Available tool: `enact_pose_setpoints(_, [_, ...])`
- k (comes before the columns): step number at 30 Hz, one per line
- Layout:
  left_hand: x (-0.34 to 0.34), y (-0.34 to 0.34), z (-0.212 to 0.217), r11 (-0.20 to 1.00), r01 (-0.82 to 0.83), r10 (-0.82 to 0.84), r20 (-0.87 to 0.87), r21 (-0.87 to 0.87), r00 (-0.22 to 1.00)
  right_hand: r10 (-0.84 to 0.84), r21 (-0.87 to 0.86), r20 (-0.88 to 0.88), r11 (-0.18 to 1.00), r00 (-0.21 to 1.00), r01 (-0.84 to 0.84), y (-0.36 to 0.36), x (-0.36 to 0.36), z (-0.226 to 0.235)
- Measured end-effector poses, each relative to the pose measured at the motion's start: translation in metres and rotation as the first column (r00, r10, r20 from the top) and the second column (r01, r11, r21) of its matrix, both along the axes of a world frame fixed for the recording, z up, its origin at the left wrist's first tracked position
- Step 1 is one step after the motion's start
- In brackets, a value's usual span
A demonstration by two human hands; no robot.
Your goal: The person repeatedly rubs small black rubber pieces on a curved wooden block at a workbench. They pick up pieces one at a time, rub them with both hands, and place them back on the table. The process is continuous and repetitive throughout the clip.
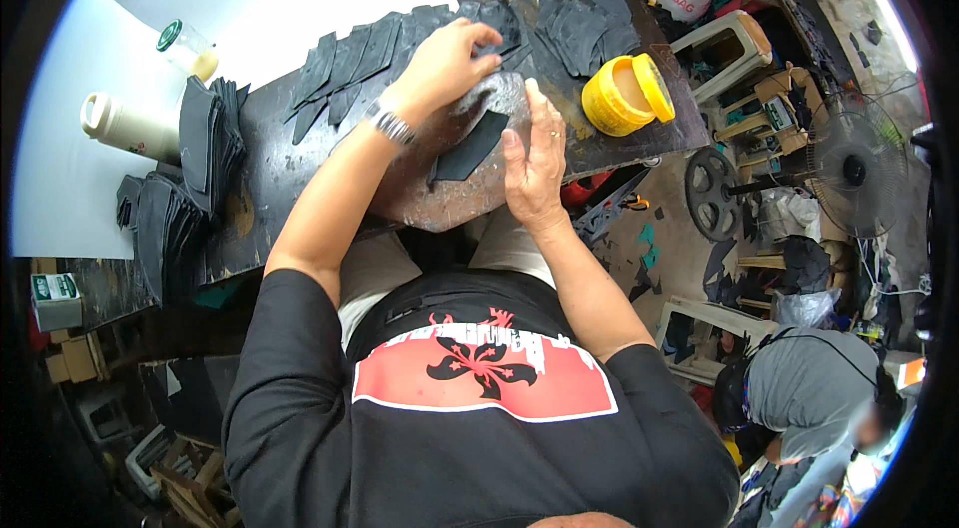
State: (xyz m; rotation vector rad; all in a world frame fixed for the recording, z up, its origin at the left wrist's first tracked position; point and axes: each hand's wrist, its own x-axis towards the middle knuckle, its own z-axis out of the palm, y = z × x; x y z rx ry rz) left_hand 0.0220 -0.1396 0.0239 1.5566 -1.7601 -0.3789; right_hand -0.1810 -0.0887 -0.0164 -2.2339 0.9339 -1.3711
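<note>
A worn brown work board (425, 196) rests at the table's near edge, above my lap. One flat black cut piece (470, 150) lies on it, pointed at its near end. My right hand (537, 163) is beside that piece, fingers stretched out and thumb near its right edge. My left hand (450, 66), with a metal watch on the wrist, hovers at the board's far side, fingers apart and loosely bent, nothing seen in them. Just beyond it, overlapping black pieces (365, 53) are fanned out in a row. A yellow tub (614, 100) of tan paste stands open to the right.
Stacks of black pieces (207, 143) stand on the left of the dark table (265, 133), near a cream jug (135, 126) and a green-lidded jar (188, 50). More black pieces (584, 33) lie at the far right. A fan (852, 168) and another person (809, 383) are at right.
</note>
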Motion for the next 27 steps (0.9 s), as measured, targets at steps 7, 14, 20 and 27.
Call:
enact_pose_setpoints(7, [0.000, 0.140, 0.009, 0.998, 0.065, -0.065, -0.075, -0.013, 0.995, 0.026, 0.032, -0.014, 0.999, 1.000, -0.026, 0.000, -0.001, -0.001])
enact_pose_setpoints(14, [0.000, 0.170, -0.009, 0.995, 0.001, -0.010, -0.097, -0.096, 0.995, -0.035, -0.043, 0.024, 0.998, 0.999, 0.036, -0.002, -0.033, 0.031])
enact_pose_setpoints(20, [-0.006, 0.173, -0.024, 0.980, -0.082, 0.067, -0.087, -0.179, 0.994, -0.318, 0.134, -0.555, 0.878, 0.769, 0.460, -0.024, -0.089, 0.079])
enact_pose_setpoints(27, [-0.004, 0.174, -0.020, 0.979, -0.100, 0.072, -0.160, -0.175, 0.985, -0.314, 0.074, -0.721, 0.851, 0.618, 0.519, -0.056, -0.089, 0.082])
